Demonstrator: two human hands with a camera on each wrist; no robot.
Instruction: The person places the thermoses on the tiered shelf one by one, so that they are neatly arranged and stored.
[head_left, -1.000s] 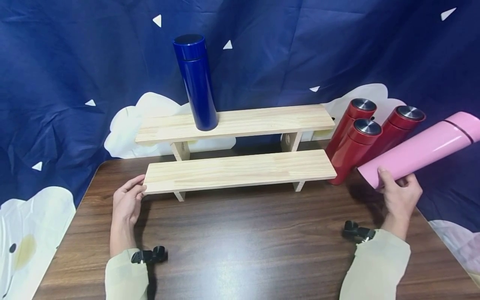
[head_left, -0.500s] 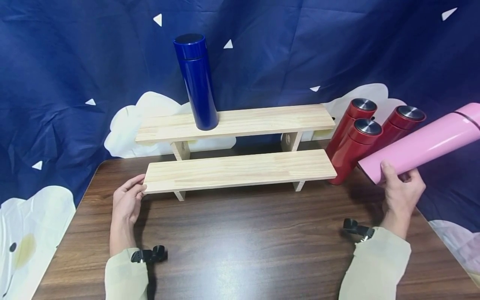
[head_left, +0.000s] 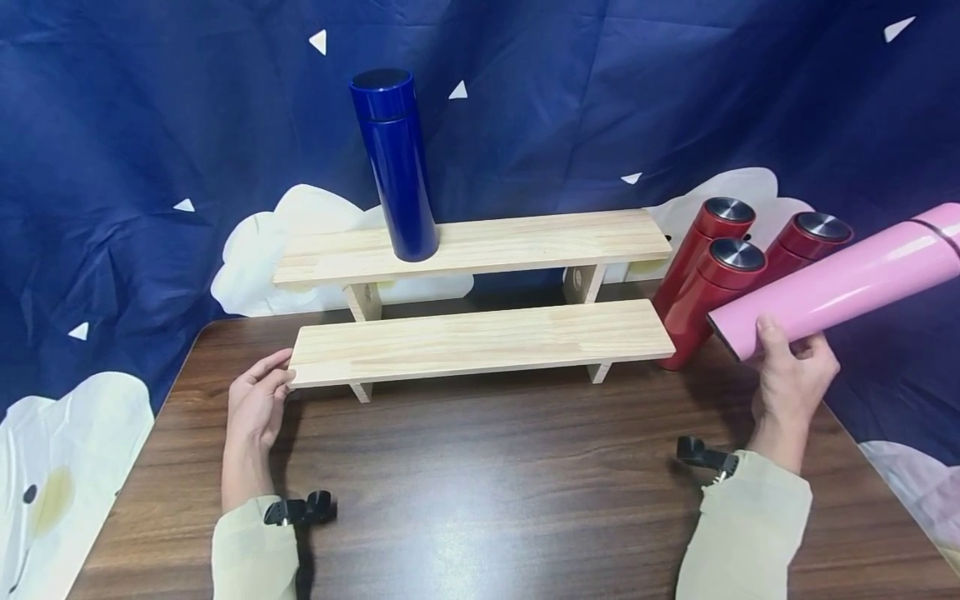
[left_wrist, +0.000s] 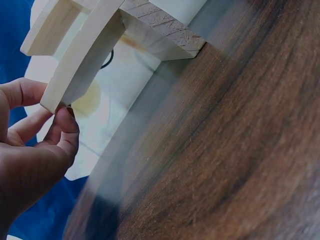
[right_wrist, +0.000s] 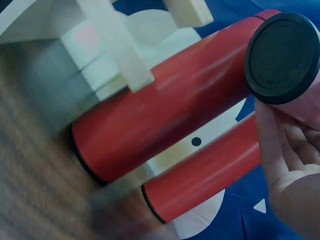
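A dark blue cloth [head_left: 510, 125] with white motifs forms the far boundary of the work area. A brown wood-grain table [head_left: 450, 492] supports a far shelf [head_left: 540, 239] and a near shelf [head_left: 480, 342], both of pale wood, raised on supports and running left to right. The pink bottle [head_left: 840, 287] is held tilted above the right side of the table, dark base end low and to the left, opposite end higher and cut off at the right edge of the head view. Its handling is judged partway complete: lifting is done, setting down is left. The blue bottle [head_left: 397, 179] stands upright on the far shelf, left of centre; its placement is judged finished. Three red bottles [head_left: 701, 300] stand upright in a group on the table, by the right ends of the shelves. They are off both shelves, with no hand on them; contact with the pink bottle cannot be confirmed. The right hand [head_left: 797, 375] grasps the pink bottle near its base, thumb on the near side. The left hand [head_left: 258, 404] pinches the left end of the near shelf between thumb and fingers. A black wrist device [head_left: 300, 508] is fitted at each wrist.
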